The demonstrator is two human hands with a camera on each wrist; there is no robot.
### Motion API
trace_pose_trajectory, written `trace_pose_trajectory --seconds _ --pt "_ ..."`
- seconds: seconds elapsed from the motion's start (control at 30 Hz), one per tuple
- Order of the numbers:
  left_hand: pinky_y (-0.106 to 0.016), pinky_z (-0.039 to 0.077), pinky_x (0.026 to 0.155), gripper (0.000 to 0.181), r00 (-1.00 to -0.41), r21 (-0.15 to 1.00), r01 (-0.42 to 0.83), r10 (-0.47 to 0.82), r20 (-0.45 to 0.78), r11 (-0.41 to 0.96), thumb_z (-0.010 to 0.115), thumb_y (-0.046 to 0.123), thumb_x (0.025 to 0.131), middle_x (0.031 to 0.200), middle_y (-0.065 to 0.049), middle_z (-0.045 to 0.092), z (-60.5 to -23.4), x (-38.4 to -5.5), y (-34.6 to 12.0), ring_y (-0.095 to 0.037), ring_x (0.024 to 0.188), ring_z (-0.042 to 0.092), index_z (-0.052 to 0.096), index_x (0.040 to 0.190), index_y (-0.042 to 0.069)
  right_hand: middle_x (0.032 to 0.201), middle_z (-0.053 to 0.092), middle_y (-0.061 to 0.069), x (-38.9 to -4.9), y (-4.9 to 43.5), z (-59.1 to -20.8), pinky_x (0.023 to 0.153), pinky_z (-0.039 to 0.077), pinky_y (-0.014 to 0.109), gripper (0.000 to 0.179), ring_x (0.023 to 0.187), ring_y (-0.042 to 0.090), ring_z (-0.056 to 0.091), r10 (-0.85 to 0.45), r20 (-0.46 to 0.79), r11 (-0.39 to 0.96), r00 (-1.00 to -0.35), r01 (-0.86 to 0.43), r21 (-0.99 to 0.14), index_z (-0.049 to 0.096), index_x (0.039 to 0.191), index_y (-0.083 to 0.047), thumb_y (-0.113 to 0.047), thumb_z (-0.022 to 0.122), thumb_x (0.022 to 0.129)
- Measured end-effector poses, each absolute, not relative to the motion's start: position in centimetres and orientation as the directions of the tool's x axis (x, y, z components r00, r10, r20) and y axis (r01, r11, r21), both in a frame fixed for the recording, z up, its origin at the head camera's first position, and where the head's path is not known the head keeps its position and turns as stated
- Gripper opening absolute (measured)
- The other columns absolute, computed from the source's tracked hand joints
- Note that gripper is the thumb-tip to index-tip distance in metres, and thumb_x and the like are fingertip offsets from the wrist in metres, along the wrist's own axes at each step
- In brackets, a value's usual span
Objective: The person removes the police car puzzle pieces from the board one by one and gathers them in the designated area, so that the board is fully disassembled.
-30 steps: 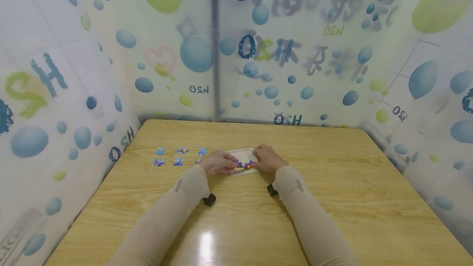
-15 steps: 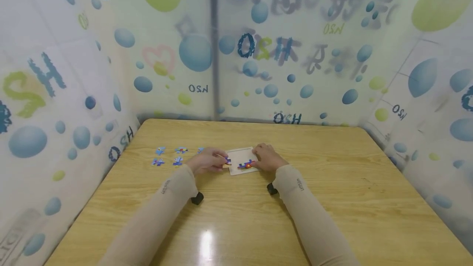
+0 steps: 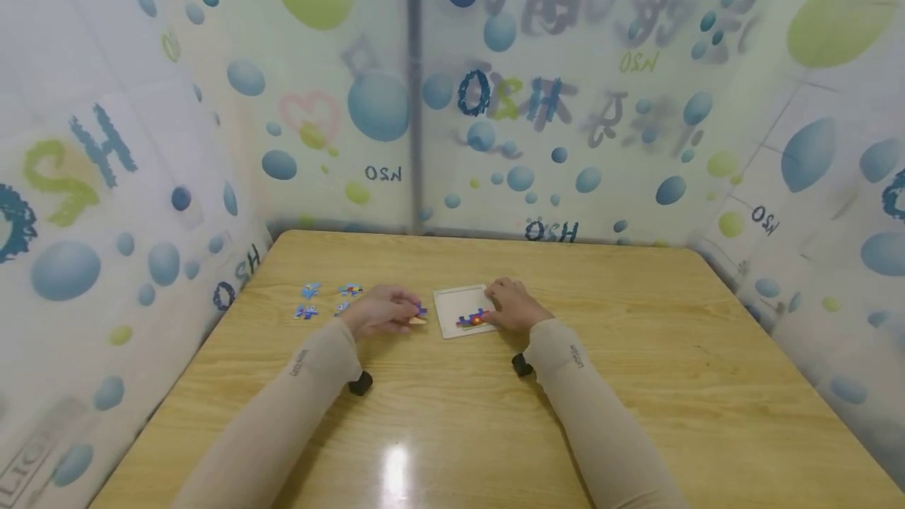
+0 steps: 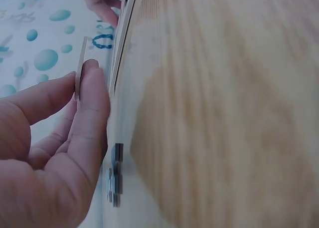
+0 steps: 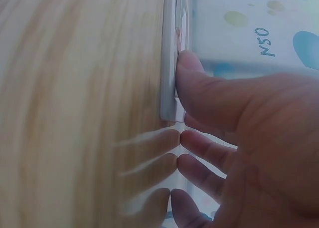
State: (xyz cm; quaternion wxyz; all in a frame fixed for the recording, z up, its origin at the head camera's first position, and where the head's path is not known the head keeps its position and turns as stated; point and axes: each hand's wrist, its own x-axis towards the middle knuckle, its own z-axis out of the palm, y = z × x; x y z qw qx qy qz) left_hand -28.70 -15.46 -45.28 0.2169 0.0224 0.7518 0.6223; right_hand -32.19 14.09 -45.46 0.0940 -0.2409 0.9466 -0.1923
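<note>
My left hand (image 3: pixel 382 311) pinches a jigsaw piece (image 3: pixel 419 320) between thumb and fingers, just left of the puzzle tray (image 3: pixel 452 301). In the left wrist view the piece (image 4: pixel 80 68) is edge-on, raised above the tabletop. Several joined blue, red and yellow pieces (image 3: pixel 472 319) lie along the tray's near side. Over the tray's right edge lies my right hand (image 3: pixel 514 305). In the right wrist view its thumb (image 5: pixel 199 86) presses on the tray (image 5: pixel 169 63), while the other fingertips rest on the table beyond the tray's end.
Loose blue jigsaw pieces (image 3: pixel 310 290) lie in two rows on the left of the wooden table (image 3: pixel 438 399); my left hand covers part of that group. Printed curtains (image 3: pixel 601 179) stand along the table's back and both sides.
My left hand has drawn the pinched piece out leftward from over the tray, uncovering the tray's left side. The right hand stays at the tray's right edge.
</note>
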Motion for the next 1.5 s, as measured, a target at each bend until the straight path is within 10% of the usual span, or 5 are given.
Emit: trace_pose_trajectory --seconds 1.5 --pt "-0.025 0.058 0.084 0.042 -0.932 0.955 -0.221 0.247 -0.267 0.198 0.058 0.004 0.103 0.116 -0.01 0.06 -44.0 -25.7 -24.5 -0.012 0.092 0.064 0.046 0.138 -0.015 0.147 0.045 0.02 -31.5 14.1 -45.5 0.116 0.035 0.05 0.05 0.135 0.038 0.039 -0.492 -0.061 0.809 -0.869 -0.429 -0.402 0.051 0.141 0.001 -0.025 0.066 0.101"
